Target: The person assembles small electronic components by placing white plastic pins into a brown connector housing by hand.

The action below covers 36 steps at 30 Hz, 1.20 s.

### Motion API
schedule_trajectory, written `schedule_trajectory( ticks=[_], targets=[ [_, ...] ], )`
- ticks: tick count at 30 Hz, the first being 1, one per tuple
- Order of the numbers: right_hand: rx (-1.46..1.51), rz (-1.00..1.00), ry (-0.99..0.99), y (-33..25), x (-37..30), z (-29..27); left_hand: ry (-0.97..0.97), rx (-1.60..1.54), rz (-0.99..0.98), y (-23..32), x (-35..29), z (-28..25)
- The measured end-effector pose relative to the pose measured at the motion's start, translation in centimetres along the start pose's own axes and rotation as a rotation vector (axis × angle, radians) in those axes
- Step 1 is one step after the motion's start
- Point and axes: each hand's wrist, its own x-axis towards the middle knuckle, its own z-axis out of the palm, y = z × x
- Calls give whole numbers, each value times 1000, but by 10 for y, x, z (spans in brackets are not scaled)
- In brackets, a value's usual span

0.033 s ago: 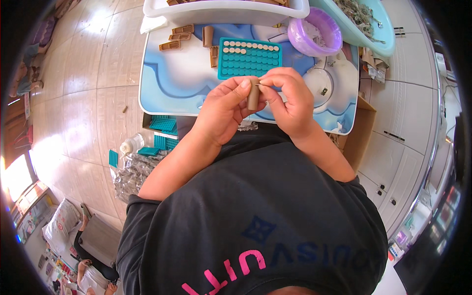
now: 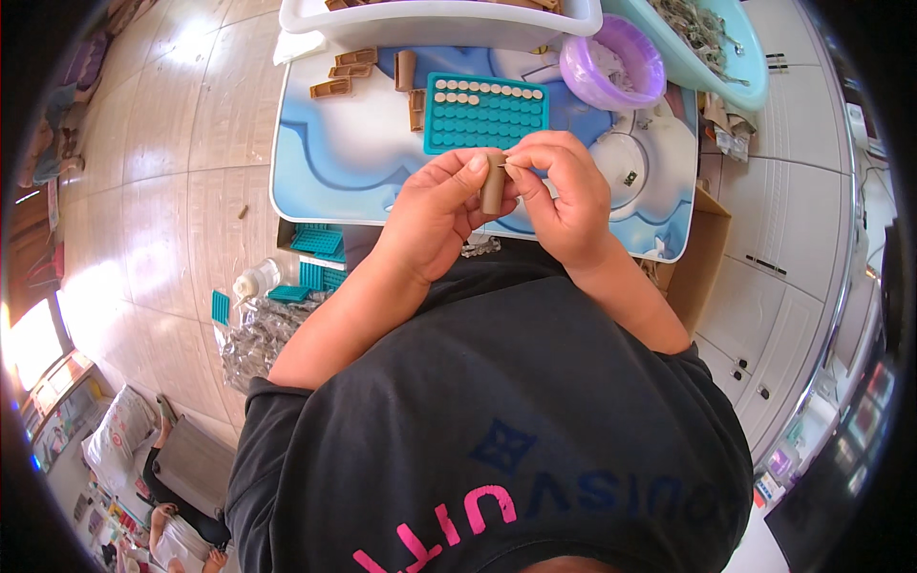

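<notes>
Over the near edge of the table, my left hand is closed round a smooth brown plastic casing piece, held roughly upright with the thumb near its top. My right hand pinches at the casing's upper right side, fingertips touching or nearly touching it. A tiny thin dark bit shows at those fingertips, too small to name. Just beyond both hands lies a teal tray of round cells, with white discs along its far rows. Similar brown casings rest left of the tray.
A white bin of brown parts stands at the far edge. To its right are a purple basin and a light-blue tub of metal pieces. Teal trays and a plastic bag sit low at left. Another person is lower left.
</notes>
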Motion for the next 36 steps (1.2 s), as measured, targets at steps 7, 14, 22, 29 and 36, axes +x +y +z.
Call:
schedule_trajectory(
  ticks=[7,14,22,29,36],
  targets=[
    [-61,-1,-11,-3,0,3,6,34,13,0,-1,1],
    [-95,-5,-6,-2,0,8,36,69,54,-1,-5,3],
    [-40,90,-38,-7,2,9,82,194,104,2,-9,5],
    [-66,45,-26,-8,0,11,87,172,122,1,-11,8],
    [-71,19,19,-2,-4,15,139,178,111,-3,-6,5]
  ],
)
